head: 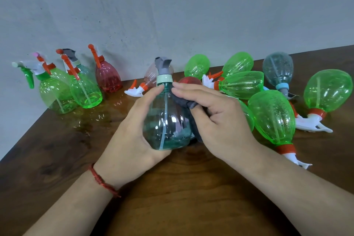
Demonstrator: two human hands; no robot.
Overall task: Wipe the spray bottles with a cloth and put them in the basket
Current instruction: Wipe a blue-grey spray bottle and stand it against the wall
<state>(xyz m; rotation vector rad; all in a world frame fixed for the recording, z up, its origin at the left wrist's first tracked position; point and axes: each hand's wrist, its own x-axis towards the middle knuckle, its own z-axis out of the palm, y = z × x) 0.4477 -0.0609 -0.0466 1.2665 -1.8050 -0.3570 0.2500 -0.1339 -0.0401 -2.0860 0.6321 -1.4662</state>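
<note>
Gripping teal bottle with left hand, thumb up near the neck, fingers curled round the far side and under the base. Held upright at centre, low over table; touching the wood or just clear of it, cannot tell. Capped with a pale collar and a grey trigger head.

Pressing dark grey cloth against the bottle's right shoulder with right hand: index and middle fingers stretched flat over the top of the cloth, remaining fingers curled, bunching the rest of it against the palm. Wearing red bracelet on the left wrist.

Standing upright at far left, close to wall: standing greens with orange or green triggers, another teal one behind them, and red bottle just beside them on the right.

Lying on their sides at right, heaped close together: fallen greens with orange collars and white triggers, plus grey bottle with a blue collar at the back. Lying behind the held bottle, pink bottle, white trigger toward the left. Showing just past the right fingertips, red shape, mostly hidden.
</note>
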